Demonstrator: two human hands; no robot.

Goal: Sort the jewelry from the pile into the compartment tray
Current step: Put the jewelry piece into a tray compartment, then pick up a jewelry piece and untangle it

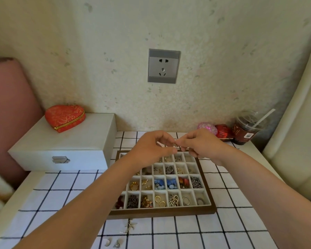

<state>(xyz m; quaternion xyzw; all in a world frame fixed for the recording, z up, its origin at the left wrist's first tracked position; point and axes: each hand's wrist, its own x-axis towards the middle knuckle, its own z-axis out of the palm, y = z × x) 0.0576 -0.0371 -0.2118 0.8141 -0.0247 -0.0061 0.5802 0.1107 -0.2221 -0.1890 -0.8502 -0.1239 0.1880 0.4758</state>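
Observation:
A brown-framed compartment tray (207,191) sits on the checked cloth, its cells holding rings, chains, blue and red beads and gold hoops. Above its far edge my left hand (151,146) and my right hand (201,144) meet, both pinching one small silver piece of jewelry (175,145) between their fingertips. My left forearm hides the tray's left cells. A few loose silver pieces, the pile (129,227), lie on the cloth in front of the tray.
A white latched box (61,144) stands at the left with a red heart-shaped case (65,117) on top. At the back right are a pink pouch (207,127), a red pouch (223,131) and a drink cup with straw (246,130). The wall is close behind.

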